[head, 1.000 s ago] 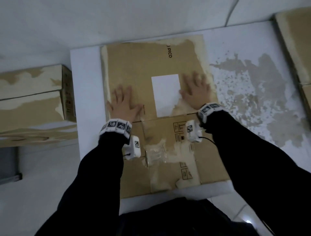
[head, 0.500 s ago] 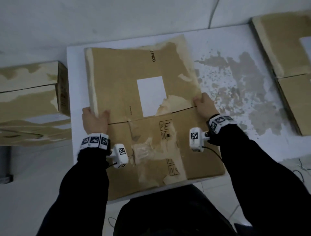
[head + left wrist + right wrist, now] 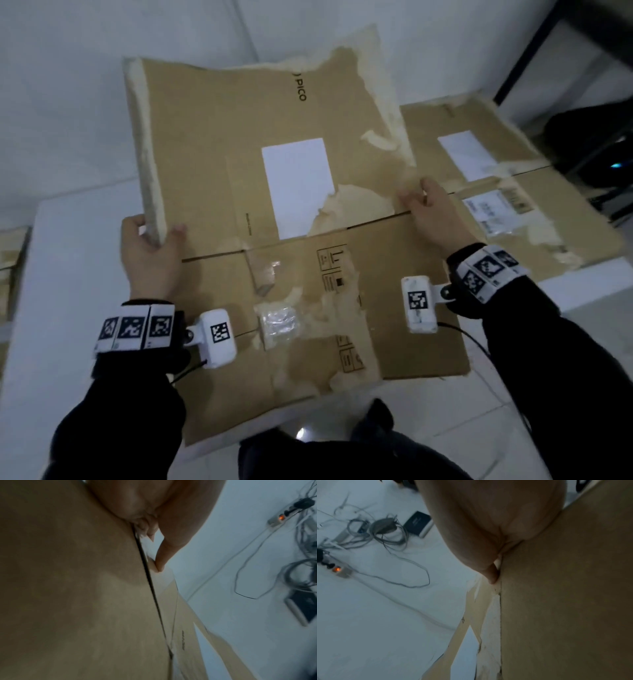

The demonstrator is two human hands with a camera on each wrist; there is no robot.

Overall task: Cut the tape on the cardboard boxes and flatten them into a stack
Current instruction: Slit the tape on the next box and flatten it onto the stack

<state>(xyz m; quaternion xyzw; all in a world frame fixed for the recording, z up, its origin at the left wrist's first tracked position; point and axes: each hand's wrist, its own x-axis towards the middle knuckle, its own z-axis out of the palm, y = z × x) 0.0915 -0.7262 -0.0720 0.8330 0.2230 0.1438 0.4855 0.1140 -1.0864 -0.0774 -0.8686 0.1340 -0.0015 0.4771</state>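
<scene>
Flattened box (image 3: 219,130) | white table (image 3: 68,274) | white wall (image 3: 68,85)

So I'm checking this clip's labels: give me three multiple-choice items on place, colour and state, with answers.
1. Where is the other flattened box?
A. right of the held box
B. on the held box
C. left of the left hand

2. What colour is the blank label on the held box?
A. red
B. white
C. black

3. What are the hands doing?
A. both lie flat
B. only one grips
C. both grip side edges

A: it lies beyond the right hand.
B: plain white.
C: the left hand clasps the opposite edge.
</scene>
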